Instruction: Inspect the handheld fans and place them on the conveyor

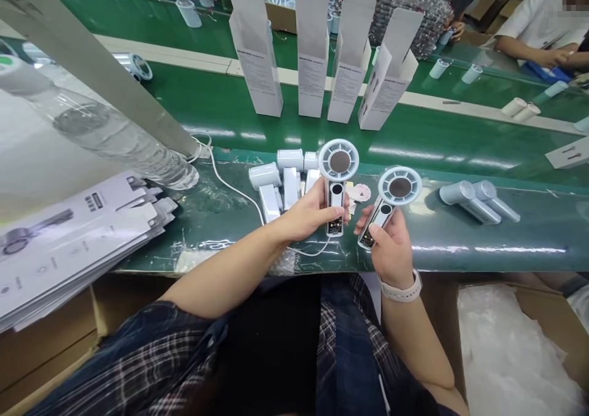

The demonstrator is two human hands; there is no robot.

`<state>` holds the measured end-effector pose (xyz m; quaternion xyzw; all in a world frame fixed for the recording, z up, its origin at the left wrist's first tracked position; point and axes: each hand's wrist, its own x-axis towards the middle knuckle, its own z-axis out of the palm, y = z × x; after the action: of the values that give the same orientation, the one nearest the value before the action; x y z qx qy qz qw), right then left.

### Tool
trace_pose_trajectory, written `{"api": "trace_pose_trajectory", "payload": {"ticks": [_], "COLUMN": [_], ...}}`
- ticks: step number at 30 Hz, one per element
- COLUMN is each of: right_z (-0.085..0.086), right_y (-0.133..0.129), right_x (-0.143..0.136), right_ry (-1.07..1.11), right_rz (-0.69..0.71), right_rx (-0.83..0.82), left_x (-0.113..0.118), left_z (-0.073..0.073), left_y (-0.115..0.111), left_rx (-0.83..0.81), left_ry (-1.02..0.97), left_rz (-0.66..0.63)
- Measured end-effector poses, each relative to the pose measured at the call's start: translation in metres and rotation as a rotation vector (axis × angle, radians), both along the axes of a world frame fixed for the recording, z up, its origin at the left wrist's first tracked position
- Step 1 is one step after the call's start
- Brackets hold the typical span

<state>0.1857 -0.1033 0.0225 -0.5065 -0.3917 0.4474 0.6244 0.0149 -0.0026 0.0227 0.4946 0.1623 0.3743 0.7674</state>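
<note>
Curling around slim handles, fingers hold round-headed, pale-blue plastic devices.

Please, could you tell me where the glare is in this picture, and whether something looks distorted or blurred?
Head view: bright glare streaks on the green tabletop at right; head view: the clear bottle looks stretched near the left edge, perhaps from a wide lens; head view: the pale-blue device in the left hand looks fairly sharp.

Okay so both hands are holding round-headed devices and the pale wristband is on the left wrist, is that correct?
No, the head view shows the pale wristband on the right wrist. The left hand and right hand do hold round-headed devices.
</note>
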Motion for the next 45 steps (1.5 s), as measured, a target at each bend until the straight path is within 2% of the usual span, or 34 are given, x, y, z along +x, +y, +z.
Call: {"api": "trace_pose_trajectory", "payload": {"ticks": [10,20,27,33,36,45], "right_z": [0.001,0.001,-0.003,-0.002,-0.001,-0.003], "right_y": [0.003,0.002,0.001,-0.001,-0.002,-0.002], "right_x": [-0.004,-0.001,-0.008,-0.006,-0.004,-0.006], "right_ry": [0.026,-0.032,0.089,0.036,0.014,0.178], "right_rz": [0.017,0.021,-0.016,0.040,0.029,0.033], "right_rx": [0.001,-0.020,-0.028,-0.045,-0.039,-0.007], "left_x": [-0.003,0.000,0.004,0.001,0.002,0.005], "left_z": [0.008,0.000,-0.001,-0.003,-0.005,-0.006], "left_y": [-0.006,-0.004,0.000,-0.002,-0.002,-0.002], "left_rx": [-0.073,-0.014,-0.007,0.091,0.103,0.067], "left_ry": [-0.048,0.011,0.032,0.028,0.043,0.021], "left_rz": [-0.072,-0.011,0.106,-0.007,-0.002,-0.005]}}
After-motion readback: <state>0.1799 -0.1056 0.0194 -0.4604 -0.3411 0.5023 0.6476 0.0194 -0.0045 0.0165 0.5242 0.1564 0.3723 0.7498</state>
